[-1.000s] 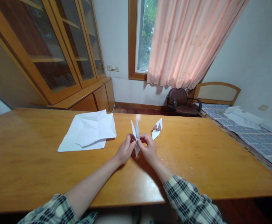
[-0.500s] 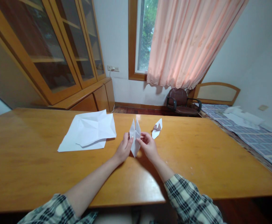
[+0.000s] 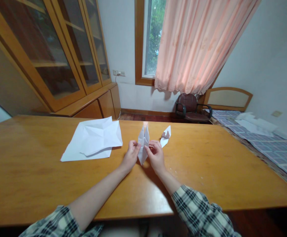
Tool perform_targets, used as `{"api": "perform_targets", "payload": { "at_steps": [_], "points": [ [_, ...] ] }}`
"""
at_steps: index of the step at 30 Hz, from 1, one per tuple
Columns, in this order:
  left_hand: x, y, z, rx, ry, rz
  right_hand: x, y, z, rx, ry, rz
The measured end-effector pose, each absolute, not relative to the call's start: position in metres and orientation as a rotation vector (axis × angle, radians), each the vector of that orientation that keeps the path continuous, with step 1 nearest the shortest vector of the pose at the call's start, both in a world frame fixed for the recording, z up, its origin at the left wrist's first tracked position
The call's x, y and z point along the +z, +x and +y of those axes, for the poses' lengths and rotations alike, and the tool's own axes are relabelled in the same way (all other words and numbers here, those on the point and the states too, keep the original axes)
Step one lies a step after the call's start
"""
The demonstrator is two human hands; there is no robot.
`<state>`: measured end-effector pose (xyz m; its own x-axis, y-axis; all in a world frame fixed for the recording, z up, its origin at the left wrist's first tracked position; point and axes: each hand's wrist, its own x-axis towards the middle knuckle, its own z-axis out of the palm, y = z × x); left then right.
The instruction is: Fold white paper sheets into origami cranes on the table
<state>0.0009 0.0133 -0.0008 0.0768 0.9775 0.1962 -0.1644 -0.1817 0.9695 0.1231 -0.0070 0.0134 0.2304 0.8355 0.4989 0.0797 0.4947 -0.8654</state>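
Note:
Between my hands is a piece of folded white paper point(image 3: 142, 152), long and narrow, with two points rising at its top and one point at the bottom. My left hand point(image 3: 131, 156) pinches its left edge between thumb and fingers. From the other side my right hand point(image 3: 156, 156) grips the right edge, thumb on the near face. The fingertips behind the paper are partly hidden. Just beyond my right hand lies a small folded paper piece point(image 3: 165, 137), white with a brown-grey middle.
White paper sheets point(image 3: 94, 138), creased and overlapping, lie on the wooden table point(image 3: 35, 177) to the left. Tiny white scraps dot the table at right. Behind it stand a glass-doored cabinet point(image 3: 106, 102), a brown armchair point(image 3: 188, 104) and a bed point(image 3: 254, 144).
The folded paper has tilted and shifted slightly right, its two upper points now closer together. My right fingers have curled in more; my left hand keeps its hold.

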Motion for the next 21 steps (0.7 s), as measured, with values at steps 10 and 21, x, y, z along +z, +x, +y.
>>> {"api": "perform_targets", "payload": {
  "at_steps": [10,21],
  "points": [
    [0.02,-0.01,0.01,1.442,1.702,1.052,0.016,0.125,-0.013,0.63,-1.008,-1.28],
    [0.017,-0.01,0.012,1.309,1.479,0.887,0.012,0.136,-0.003,0.891,-0.925,-1.185]
  ]
}}
